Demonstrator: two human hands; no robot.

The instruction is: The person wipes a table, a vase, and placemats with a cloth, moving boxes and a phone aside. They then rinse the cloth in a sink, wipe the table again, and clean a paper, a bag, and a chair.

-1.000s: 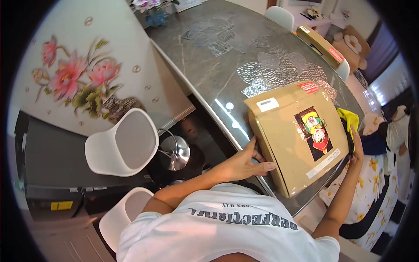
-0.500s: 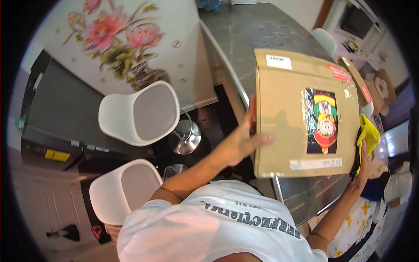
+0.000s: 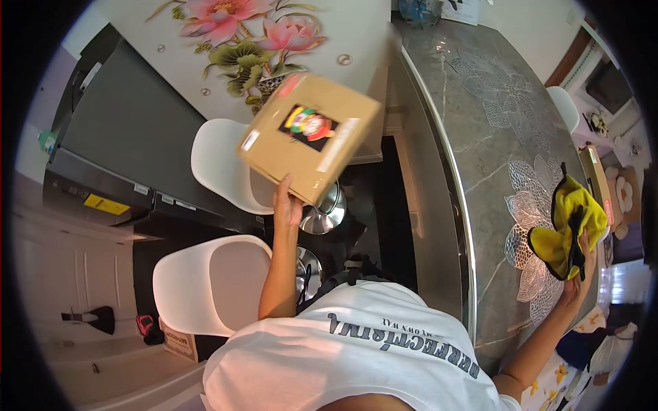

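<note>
A brown cardboard box [image 3: 295, 157] with a colourful cartoon picture and white labels is held out to my left, tilted, overlapping a white chair. My left hand [image 3: 288, 205] grips it at its near lower edge, with the fingers partly hidden by the box. On the right, over the grey marble-look counter [image 3: 480, 240], a yellow cloth with black trim [image 3: 582, 212] hangs bunched in my right hand [image 3: 577, 277]. Beneath the cloth lies a silver flower-shaped placemat [image 3: 524, 212].
White chairs with grey seats stand to the left, one partly behind the box [image 3: 209, 161] and one closer to me [image 3: 233, 284]. A dark refrigerator-like cabinet [image 3: 130, 123] lies beyond them. Another cardboard box [image 3: 593, 171] is past the counter's right side.
The box has swung from over the counter to the left, out over the chair, and my right hand has come off it. The yellow cloth stays in my right hand, now over the counter.
</note>
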